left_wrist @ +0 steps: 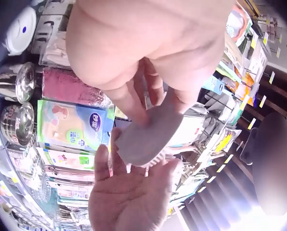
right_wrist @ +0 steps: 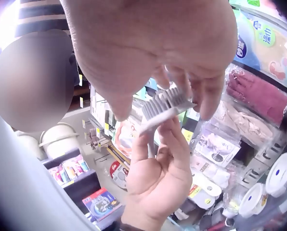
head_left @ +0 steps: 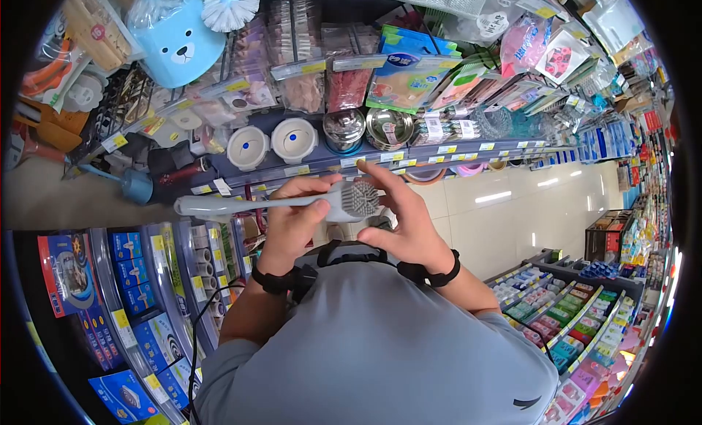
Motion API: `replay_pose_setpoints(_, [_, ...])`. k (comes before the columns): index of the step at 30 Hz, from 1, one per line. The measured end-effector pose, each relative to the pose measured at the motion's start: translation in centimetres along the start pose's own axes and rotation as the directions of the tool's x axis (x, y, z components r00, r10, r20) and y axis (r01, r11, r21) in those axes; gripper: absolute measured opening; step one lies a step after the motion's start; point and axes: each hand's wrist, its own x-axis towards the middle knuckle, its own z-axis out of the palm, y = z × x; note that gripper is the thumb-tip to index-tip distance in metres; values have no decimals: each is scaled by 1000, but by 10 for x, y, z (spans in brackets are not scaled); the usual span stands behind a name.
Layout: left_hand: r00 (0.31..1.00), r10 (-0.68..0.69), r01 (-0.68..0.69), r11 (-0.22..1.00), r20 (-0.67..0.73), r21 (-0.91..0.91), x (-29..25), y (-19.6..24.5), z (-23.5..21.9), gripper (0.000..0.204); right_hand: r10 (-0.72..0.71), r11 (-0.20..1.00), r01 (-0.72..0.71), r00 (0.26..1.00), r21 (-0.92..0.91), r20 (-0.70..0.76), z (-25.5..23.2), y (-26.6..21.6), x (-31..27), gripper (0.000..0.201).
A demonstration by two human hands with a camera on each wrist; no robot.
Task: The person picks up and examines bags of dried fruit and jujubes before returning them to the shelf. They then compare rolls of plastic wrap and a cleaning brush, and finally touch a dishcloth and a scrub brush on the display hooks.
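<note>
A grey toilet brush (head_left: 223,205) with a long handle lies level before the person's chest, its handle pointing left. The left hand (head_left: 291,228) grips it at the neck, close below the head, thumb on the near side. Short silicone bristles (head_left: 360,198) cover one face of the head. Around the bristle end, the right hand (head_left: 408,228) is spread with fingers and thumb apart. In the left wrist view the smooth back of the brush head (left_wrist: 148,137) hides part of the right hand's fingers. The right wrist view shows the bristles (right_wrist: 163,105) beneath the right palm.
Ahead stands a store shelf with white lidded containers (head_left: 295,141), steel bowls (head_left: 390,128) and hanging packs of gloves (head_left: 349,78). A blue bear-faced bin (head_left: 175,45) sits above left. Boxed goods (head_left: 139,275) fill shelves at lower left. Tiled floor (head_left: 504,206) shows at right.
</note>
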Motion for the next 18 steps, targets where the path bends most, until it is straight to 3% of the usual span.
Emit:
replay_pose_setpoints(1, [1000, -5, 3, 995, 17, 99, 0, 1, -1, 26, 111, 975, -105, 994, 196, -19, 1, 3, -2, 84])
replay_pose_setpoints(4, [998, -66, 64, 991, 15, 121, -6, -2, 0, 27, 231, 957, -230, 973, 175, 16, -3, 8, -1, 94])
replay_pose_setpoints(6, [997, -83, 82, 981, -4, 177, -7, -1, 2, 25, 221, 961, -213, 975, 174, -23, 3, 10, -2, 90])
replay_pose_setpoints(8, [995, -100, 103, 967, -24, 234, -7, 1, 6, 24, 289, 949, -289, 957, 129, 14, 6, 6, -2, 85])
replay_pose_setpoints(11, [999, -49, 51, 968, -11, 245, -7, 2, 6, 23, 297, 948, -289, 954, 131, -49, 12, 13, -4, 78])
replay_pose_setpoints(13, [997, -37, 5, 912, 70, 410, -8, 2, 0, 22, 270, 959, -258, 957, 118, -101, 16, 19, -5, 75])
replay_pose_setpoints(18, [995, -5, -39, 906, 101, 423, -7, 3, 4, 23, 178, 982, -159, 959, 103, -220, 19, 23, -5, 67])
